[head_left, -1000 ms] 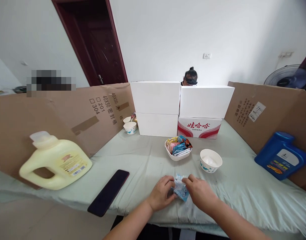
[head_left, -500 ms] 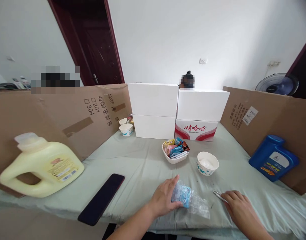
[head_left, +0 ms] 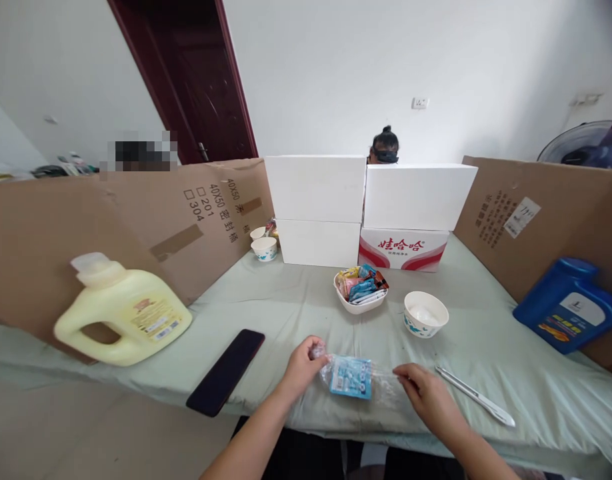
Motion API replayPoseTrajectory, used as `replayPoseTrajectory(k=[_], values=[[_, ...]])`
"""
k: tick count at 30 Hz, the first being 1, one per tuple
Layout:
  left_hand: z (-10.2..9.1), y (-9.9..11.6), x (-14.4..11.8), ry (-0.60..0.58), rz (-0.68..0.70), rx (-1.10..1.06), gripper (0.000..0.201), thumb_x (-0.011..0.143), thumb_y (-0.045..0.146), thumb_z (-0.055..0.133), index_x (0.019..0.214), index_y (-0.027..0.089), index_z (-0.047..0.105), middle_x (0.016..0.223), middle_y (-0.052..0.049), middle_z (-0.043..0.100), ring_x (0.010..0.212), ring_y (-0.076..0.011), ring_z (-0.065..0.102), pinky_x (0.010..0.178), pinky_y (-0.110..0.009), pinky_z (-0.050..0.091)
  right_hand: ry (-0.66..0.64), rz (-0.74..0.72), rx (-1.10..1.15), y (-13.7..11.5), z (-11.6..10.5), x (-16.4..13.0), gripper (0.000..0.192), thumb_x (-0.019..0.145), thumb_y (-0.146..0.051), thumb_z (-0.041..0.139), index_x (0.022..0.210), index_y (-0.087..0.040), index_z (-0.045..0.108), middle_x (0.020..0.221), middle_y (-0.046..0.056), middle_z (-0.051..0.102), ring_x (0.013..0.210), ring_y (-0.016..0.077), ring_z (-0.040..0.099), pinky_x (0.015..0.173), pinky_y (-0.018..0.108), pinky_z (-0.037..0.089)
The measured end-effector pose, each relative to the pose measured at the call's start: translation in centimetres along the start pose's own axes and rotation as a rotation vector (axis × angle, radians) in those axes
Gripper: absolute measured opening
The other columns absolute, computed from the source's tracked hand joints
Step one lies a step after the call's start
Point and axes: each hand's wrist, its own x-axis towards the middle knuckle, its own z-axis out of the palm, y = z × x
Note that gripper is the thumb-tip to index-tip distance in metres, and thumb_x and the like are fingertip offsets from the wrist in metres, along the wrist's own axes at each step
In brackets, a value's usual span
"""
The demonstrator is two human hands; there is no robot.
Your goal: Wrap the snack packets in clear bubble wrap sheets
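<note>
Hands, left (head_left: pixel 302 363); right (head_left: pixel 426 399), pinch one clear packet (head_left: pixel 353 377); two bowls (head_left: pixel 425 314) beyond.

The left cardboard wall (head_left: pixel 196 207) reads "40X50", "201", "304" (beside Chinese characters).

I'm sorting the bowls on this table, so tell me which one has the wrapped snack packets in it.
The white bowl at the table's middle, in front of the red-printed box. It is piled with coloured packets; the paper bowl to its right and the far-left paper bowl show none.
</note>
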Motion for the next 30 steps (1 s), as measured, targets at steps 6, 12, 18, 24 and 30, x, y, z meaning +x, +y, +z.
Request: replayPoseTrajectory(k=[6,12,18,24,30], values=[[-2.1,1.0,0.9,0.011,-0.036,0.007,0.041,0.057,0.047,0.077,0.080,0.016,0.064,0.065,0.003,0.054,0.061,-0.0130,0.051,0.060,-0.024,0.041,0.150,0.104,-0.016,0.0,-1.4,2.3,0.030,0.090,-0.038,0.041,0.096,-0.022,0.066,0.097,0.007,0.072,0.092,0.0228,0.067,0.083,0.035,0.051],[-2.7,2.6,-0.9,0.306,0.214,0.203,0.028,0.074,0.042,0.065,0.091,0.019,0.064,0.097,-0.008,0.062,0.094,-0.0231,0.058,0.082,-0.034,0.047,0.366,0.003,-0.051,-1.2,-1.2,2.0,0.022,0.090,-0.032,0.044,0.097,-0.020,0.062,0.095,0.010,0.068,0.092,0.0238,0.064,0.084,0.039,0.049],[0.0,5.0,-2.5,-0.298,0.539,0.687,0.020,0.092,0.030,0.050,0.099,0.022,0.067,0.107,-0.008,0.068,0.100,-0.0222,0.063,0.092,-0.037,0.048,-0.078,-0.379,-0.078,-4.5,0.9,2.7,0.025,0.095,-0.027,0.043,0.109,-0.021,0.063,0.106,0.009,0.068,0.102,0.0208,0.061,0.088,0.035,0.047],[1.2,3.4,0.6,-0.135,0.484,1.176,0.036,0.091,0.039,0.055,0.125,0.024,0.057,0.155,-0.010,0.031,0.145,-0.0331,0.017,0.113,-0.064,0.009,-0.126,-0.105,-0.342,-2.6,2.5,5.7,0.048,0.088,-0.043,0.056,0.128,-0.017,0.055,0.132,0.017,0.057,0.126,0.0334,0.047,0.103,0.055,0.033],[0.5,3.1,0.6,-0.175,0.508,1.072,0.027,0.089,0.021,0.057,0.116,0.025,0.061,0.118,-0.006,0.066,0.127,-0.0276,0.048,0.114,-0.062,0.009,0.036,-0.165,-0.266,-2.0,1.8,4.8,0.022,0.094,-0.025,0.046,0.094,-0.021,0.067,0.093,0.008,0.068,0.093,0.0232,0.060,0.087,0.041,0.043]])
